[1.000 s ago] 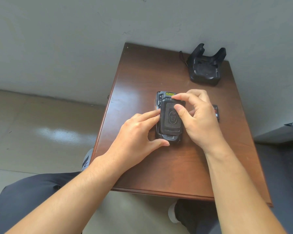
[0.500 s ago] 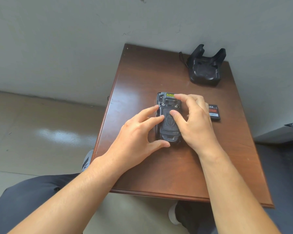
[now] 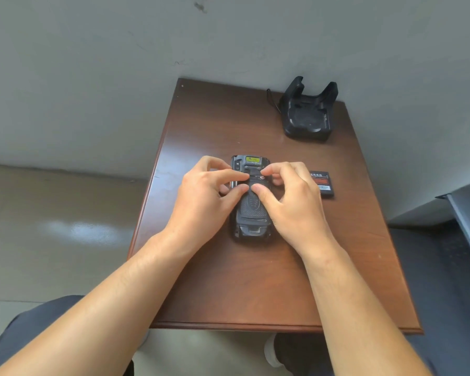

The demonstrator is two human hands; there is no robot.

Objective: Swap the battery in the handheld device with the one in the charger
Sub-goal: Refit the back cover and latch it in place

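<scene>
— Two hands are on the device (image 3: 251,213), which lies face down near the middle of the desk (image 3: 228,280). The left hand (image 3: 206,202) and the right hand (image 3: 291,204) have their fingers curled in narrow, thumbs and forefingers pressing the upper edge of the back cover (image 3: 251,206); neither hand lifts anything.

— What might go wrong from here?

— The cover could seat crooked. If the person presses one side harder than the other, a catch at the top may stay unlatched, and the cover would probably pop loose later. The device could also skid on the smooth desk under the push, since nothing braces its lower end.

— And the swap itself?

— A loose battery (image 3: 322,183) lies just beside the right hand, well apart from the charger (image 3: 308,118) at the far corner. The charger's cradle looks empty, so, as a judgement, that battery has yet to go in. It might be nudged by the right wrist toward the desk edge.

— What can't be made out?

— Whether the cover's top latches are engaged: the fingers hide them. The battery inside the device is covered, its label print is too small to read, and the charger's cable (image 3: 272,101) runs out of sight behind it.
</scene>
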